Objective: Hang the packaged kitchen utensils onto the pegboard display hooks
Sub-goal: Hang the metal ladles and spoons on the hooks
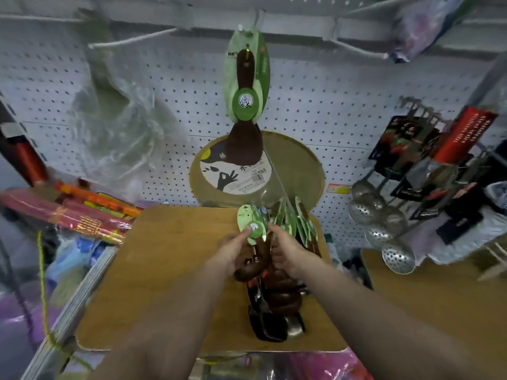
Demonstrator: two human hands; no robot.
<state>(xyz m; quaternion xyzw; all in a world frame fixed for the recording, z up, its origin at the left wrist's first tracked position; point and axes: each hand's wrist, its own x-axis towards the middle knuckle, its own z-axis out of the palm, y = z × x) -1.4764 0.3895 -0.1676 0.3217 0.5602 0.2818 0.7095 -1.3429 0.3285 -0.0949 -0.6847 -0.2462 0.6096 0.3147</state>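
One dark wooden spoon on a green card point(246, 86) hangs from a white hook point(248, 30) at the top middle of the pegboard point(329, 100). Below, a pile of several carded wooden spoons point(277, 294) lies on a brown board point(164, 270). My left hand point(234, 249) pinches the green card of one spoon point(253, 229) at the top of the pile. My right hand point(285, 249) grips the handles of the bundle beside it. The lower spoons are partly hidden by my hands.
Bare white hooks point(131, 39) stick out at top left and another point(359, 49) at top right. A round wooden tray point(299, 171) leans on the pegboard. Steel skimmers point(384, 215) hang right. A plastic bag point(120, 119) hangs left, above red packets point(82, 215).
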